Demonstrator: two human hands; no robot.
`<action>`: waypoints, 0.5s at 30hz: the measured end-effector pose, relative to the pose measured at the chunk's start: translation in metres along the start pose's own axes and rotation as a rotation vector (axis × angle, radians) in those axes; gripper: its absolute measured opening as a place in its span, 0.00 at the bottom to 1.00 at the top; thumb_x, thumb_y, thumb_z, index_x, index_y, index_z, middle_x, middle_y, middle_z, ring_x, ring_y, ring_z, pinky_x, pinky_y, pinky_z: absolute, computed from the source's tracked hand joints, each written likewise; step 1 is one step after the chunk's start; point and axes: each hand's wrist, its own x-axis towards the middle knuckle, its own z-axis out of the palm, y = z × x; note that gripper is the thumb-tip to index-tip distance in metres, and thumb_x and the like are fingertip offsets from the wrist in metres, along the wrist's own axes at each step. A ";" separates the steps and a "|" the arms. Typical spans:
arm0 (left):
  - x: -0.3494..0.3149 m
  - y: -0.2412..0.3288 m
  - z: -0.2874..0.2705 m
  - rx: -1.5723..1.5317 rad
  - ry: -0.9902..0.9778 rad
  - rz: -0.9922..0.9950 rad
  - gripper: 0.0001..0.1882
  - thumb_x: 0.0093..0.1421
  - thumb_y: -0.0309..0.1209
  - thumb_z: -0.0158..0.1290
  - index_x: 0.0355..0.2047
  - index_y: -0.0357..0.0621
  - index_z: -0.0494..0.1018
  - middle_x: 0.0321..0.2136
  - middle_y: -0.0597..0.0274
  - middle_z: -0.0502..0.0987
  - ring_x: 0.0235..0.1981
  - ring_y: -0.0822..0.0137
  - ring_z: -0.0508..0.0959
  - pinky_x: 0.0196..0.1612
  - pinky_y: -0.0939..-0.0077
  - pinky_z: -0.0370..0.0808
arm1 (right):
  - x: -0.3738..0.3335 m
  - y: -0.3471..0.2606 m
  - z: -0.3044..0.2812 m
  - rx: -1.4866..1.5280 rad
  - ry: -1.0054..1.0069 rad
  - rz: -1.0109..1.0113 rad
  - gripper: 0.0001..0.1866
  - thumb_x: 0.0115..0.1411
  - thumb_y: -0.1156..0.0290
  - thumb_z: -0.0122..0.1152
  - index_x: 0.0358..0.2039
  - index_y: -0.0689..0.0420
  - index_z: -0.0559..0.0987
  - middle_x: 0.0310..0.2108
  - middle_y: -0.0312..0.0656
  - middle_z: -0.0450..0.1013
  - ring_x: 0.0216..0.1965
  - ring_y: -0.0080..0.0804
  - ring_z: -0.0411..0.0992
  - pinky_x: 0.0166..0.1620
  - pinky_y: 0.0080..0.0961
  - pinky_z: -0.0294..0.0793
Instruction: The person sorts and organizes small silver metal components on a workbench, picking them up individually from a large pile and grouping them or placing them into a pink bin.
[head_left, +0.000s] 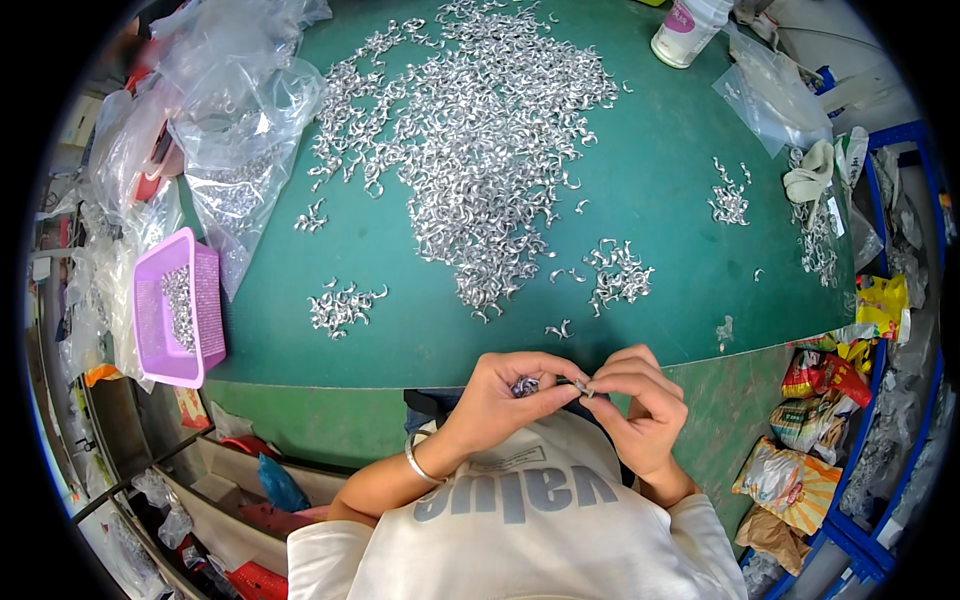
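Both hands meet just off the near edge of the green table (380,260). My left hand (505,400) is closed, with several small curved silver metal pieces (524,386) cupped in its fingers. Between its fingertips and those of my right hand (640,405) is one small silver metal piece (583,388), pinched from both sides. A large heap of the same curved pieces (480,170) covers the middle of the table. Smaller piles lie around it: one at the near left (342,310), one at the near right (618,275) and one farther right (730,203).
A purple plastic basket (207,310) with metal pieces inside stands at the table's left edge, beside clear plastic bags (240,150). A white bottle (690,30) stands at the far right. Blue shelving (880,440) and colourful packets (790,487) are on the right, below table height.
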 end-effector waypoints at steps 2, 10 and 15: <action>0.000 -0.002 -0.002 0.012 -0.036 0.025 0.07 0.52 0.21 0.54 0.32 0.38 0.76 0.14 0.77 0.60 0.18 0.84 0.57 0.21 0.88 0.54 | 0.000 -0.002 0.000 -0.010 -0.006 -0.012 0.12 0.37 0.85 0.66 0.25 0.64 0.77 0.24 0.42 0.73 0.27 0.35 0.68 0.31 0.26 0.67; -0.002 -0.001 0.000 -0.056 -0.022 0.017 0.06 0.50 0.21 0.55 0.30 0.38 0.77 0.15 0.76 0.63 0.19 0.84 0.58 0.22 0.88 0.55 | 0.000 -0.005 0.001 -0.048 -0.010 -0.050 0.12 0.36 0.85 0.66 0.25 0.64 0.77 0.25 0.42 0.73 0.27 0.36 0.68 0.31 0.27 0.66; -0.003 -0.001 -0.001 -0.060 -0.031 -0.003 0.06 0.51 0.21 0.55 0.31 0.37 0.77 0.15 0.76 0.64 0.19 0.84 0.58 0.23 0.89 0.56 | 0.000 -0.007 0.001 -0.086 -0.011 -0.081 0.13 0.35 0.84 0.67 0.25 0.63 0.77 0.24 0.42 0.73 0.26 0.36 0.68 0.31 0.27 0.65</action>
